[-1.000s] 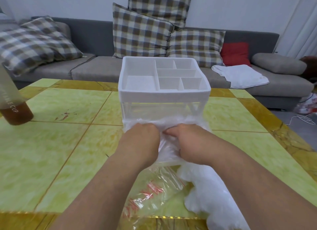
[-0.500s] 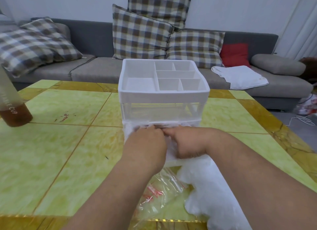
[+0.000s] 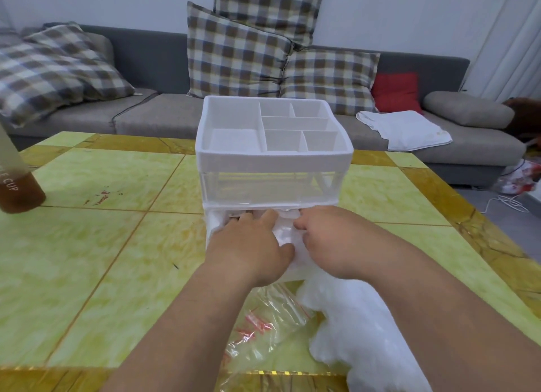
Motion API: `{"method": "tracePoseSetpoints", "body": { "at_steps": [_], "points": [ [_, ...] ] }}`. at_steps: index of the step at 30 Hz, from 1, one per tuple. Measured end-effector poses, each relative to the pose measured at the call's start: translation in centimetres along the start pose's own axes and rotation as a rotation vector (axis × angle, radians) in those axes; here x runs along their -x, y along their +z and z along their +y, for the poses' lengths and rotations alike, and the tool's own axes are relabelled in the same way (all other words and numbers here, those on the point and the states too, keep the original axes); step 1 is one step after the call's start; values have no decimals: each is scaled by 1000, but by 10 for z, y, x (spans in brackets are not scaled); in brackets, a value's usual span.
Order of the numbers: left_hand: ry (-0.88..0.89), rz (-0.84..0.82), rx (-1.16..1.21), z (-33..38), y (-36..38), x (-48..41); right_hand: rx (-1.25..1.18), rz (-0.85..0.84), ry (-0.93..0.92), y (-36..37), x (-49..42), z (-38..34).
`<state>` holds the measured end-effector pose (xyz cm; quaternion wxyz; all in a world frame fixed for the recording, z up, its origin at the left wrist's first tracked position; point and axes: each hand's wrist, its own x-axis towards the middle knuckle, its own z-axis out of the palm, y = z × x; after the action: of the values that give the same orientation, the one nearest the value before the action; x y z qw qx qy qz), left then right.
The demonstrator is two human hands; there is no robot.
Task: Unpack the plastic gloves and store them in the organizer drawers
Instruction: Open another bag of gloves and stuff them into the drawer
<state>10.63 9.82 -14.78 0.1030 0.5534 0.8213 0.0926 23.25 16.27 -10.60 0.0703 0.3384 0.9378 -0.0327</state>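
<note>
Hands first: my left hand [image 3: 248, 245] lies palm down, fingers stretched forward, pressing on the crumpled white plastic gloves [image 3: 285, 235] that fill the pulled-out bottom drawer [image 3: 211, 224] of the white plastic organizer [image 3: 273, 157]. My right hand [image 3: 328, 239] sits just beside it, fingers curled down into the same gloves, though I cannot tell whether it pinches them or only pushes. The two hands nearly touch, a fold of white plastic showing between them.

The organizer stands at the middle of the green and yellow tiled table [image 3: 87, 260], toward its far edge. Its clear upper drawer [image 3: 263, 186] is closed, and its open top tray [image 3: 234, 119] is split into several compartments.

Toward the near edge of the table, under my right forearm, lies a second heap of white plastic gloves [image 3: 351, 333]. Just left of that heap rests a clear, crinkled plastic bag with red print [image 3: 263, 327].

At the table's left edge stands a frosted bottle holding brown liquid [image 3: 14, 180], partly cut off by the frame.

Beyond the far edge runs a grey sofa [image 3: 152, 57] with checked cushions [image 3: 234, 52], a red cushion [image 3: 396, 91] and a white cloth [image 3: 404, 131].
</note>
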Motion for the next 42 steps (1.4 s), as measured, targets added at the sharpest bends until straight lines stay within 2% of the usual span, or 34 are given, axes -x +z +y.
{"method": "tracePoseSetpoints", "body": {
  "at_steps": [3,10,15,19,24,28,32,35,38,42],
  "points": [
    [-16,-47,22,0,0,0,62,-18,-7,10,-4,-7],
    [-23,-57,65,-4,4,-6,-139,-118,60,4,-25,-12],
    [-46,-71,86,-2,0,-4,-379,-103,134,6,-24,-6],
    [-66,-100,46,2,-2,-4,-262,-101,108,-1,-6,-7],
    [-96,-128,-3,7,-5,-4,-121,52,83,-9,19,-5],
    [-88,-208,-57,9,-2,-18,-85,-28,-124,3,3,-1],
    [-131,-241,-60,9,-2,-19,-137,-138,-97,5,-17,4],
    [-140,-207,-50,6,-3,-17,-125,-166,-74,8,-33,5],
    [-116,-171,-36,8,-13,-8,-233,-179,-41,10,-39,3],
    [-13,131,-56,1,-33,17,-224,-179,-26,5,-32,3]
  ]
}}
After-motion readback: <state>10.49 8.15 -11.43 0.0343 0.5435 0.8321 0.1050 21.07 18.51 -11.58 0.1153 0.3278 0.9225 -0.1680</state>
